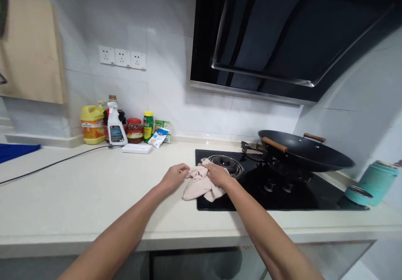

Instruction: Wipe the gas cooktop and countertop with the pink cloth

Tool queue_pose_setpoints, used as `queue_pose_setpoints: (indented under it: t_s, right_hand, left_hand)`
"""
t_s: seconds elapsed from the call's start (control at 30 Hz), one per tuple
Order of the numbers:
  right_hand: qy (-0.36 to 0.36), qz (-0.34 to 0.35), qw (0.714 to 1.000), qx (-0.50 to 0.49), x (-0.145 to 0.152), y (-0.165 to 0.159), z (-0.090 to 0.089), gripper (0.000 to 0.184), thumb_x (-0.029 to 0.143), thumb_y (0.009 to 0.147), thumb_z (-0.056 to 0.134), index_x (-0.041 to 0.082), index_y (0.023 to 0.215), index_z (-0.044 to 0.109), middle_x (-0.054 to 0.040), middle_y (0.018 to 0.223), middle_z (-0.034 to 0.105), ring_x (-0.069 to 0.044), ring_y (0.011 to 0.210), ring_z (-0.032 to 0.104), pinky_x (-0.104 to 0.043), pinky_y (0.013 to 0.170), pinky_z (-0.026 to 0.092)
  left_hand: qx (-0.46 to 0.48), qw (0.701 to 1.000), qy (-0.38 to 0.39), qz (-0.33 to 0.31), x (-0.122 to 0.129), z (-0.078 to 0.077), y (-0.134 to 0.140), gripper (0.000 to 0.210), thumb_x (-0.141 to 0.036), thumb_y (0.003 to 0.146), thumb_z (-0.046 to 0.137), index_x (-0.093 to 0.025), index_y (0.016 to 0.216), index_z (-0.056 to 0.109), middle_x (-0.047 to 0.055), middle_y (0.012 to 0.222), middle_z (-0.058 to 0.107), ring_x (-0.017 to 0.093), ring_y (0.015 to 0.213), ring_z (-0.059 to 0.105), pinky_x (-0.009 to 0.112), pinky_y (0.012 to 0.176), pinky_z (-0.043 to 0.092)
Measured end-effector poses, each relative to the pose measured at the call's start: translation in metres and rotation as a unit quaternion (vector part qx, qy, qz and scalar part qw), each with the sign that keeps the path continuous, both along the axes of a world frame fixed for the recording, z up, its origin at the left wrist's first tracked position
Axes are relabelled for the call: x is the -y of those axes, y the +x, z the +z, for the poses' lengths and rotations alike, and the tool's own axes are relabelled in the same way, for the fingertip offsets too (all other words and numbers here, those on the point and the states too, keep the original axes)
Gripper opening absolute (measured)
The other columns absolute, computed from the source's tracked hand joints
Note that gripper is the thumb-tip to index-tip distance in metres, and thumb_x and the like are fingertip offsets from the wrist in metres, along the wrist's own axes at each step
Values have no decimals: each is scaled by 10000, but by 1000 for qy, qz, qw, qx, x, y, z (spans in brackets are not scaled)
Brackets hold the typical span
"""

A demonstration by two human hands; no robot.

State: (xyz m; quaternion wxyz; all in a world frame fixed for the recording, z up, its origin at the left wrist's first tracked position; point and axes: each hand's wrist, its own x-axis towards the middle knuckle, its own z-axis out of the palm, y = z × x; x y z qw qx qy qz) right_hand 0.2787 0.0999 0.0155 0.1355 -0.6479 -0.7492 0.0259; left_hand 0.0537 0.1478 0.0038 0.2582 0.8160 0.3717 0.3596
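A pale pink cloth [201, 184] lies bunched over the left edge of the black gas stove [220, 202], partly on the white countertop [125, 196]. My right hand [217, 174] presses down on the cloth, fingers closed over its folds. At the cloth's upper left corner, my left hand [175, 177] has its fingers curled in and appears to pinch the edge; the fingertips are partly hidden. Just behind my right hand is the left burner [230, 165], partly covered by the cloth and hand.
A black wok [307, 150] with wooden handles sits on the right burner, beside a turquoise container [378, 181]. Along the wall stand a spray bottle [116, 129], a yellow jug [92, 125] and a red-lidded jar [135, 131]. A range hood [266, 33] hangs above; a cable [59, 161] crosses the counter.
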Motion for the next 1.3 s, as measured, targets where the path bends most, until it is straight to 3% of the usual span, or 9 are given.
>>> queue_pose_setpoints:
  t_s: [0.07,0.17,0.27,0.5,0.7,0.87,1.0,1.13,1.3]
  right_hand:
    - [-15,2,1000,10,-1,5,-5,517,359,983,439,291,1494,477,-49,1558,470,-237,1419,437,-374,1148,328]
    - [-45,-3,999,12,12,14,-13,752,660,920,495,253,1548,416,-111,1612,379,-325,1495,316,-462,1194,265]
    - [-79,-15,997,-8,37,29,-16,901,831,822,503,307,1549,415,-93,1670,257,-368,1533,209,-516,1217,198]
    - [-3,-83,997,7,108,53,-20,570,632,924,504,316,1391,590,-73,1556,450,-318,1456,361,-489,1168,296]
    - [127,-181,974,55,204,82,-51,303,388,900,513,255,1112,685,-109,1157,653,-281,1060,617,-417,909,496]
    - [44,-255,966,-6,297,133,-63,329,444,845,516,343,1121,662,-77,1155,695,-289,965,687,-401,776,546]
    - [-5,-306,952,-25,347,166,-48,314,490,835,507,417,1095,666,-49,1048,747,-314,914,712,-422,758,541]
    - [81,-387,918,45,346,172,-10,404,482,880,452,383,1232,622,-62,1211,697,-284,854,704,-394,679,514]
    - [146,-417,889,123,267,138,14,447,385,931,461,319,1359,570,-92,1384,550,-274,1033,648,-354,727,501]
  left_hand:
    - [-4,1000,8,-12,3,-6,-2,305,-376,829,491,-207,898,735,52,949,783,242,901,708,345,835,523]
    - [-11,999,15,-31,7,-10,-8,309,-351,852,474,-219,938,739,30,950,782,224,895,702,323,832,515]
    - [-22,999,18,-35,6,-11,-14,305,-319,859,460,-215,947,733,30,937,776,221,863,692,324,804,505]
    - [-47,997,27,-60,4,-15,-15,277,-306,878,477,-219,958,728,39,988,771,225,914,691,326,826,496]
    - [-62,995,32,-72,6,-12,-15,268,-292,871,486,-215,951,730,56,996,772,231,918,689,344,844,500]
    - [-67,994,28,-77,4,-11,-14,285,-324,870,492,-223,968,739,65,1035,771,248,952,687,363,876,503]
    - [-60,995,23,-71,1,-9,-12,305,-374,879,500,-224,979,745,69,1038,774,262,956,686,370,874,505]
    - [-61,996,19,-56,1,-7,-11,318,-398,870,504,-222,966,751,67,1026,775,268,937,688,365,853,509]
    - [-67,997,15,-38,4,-5,-13,335,-419,866,497,-224,973,747,63,1043,777,271,966,691,356,864,511]
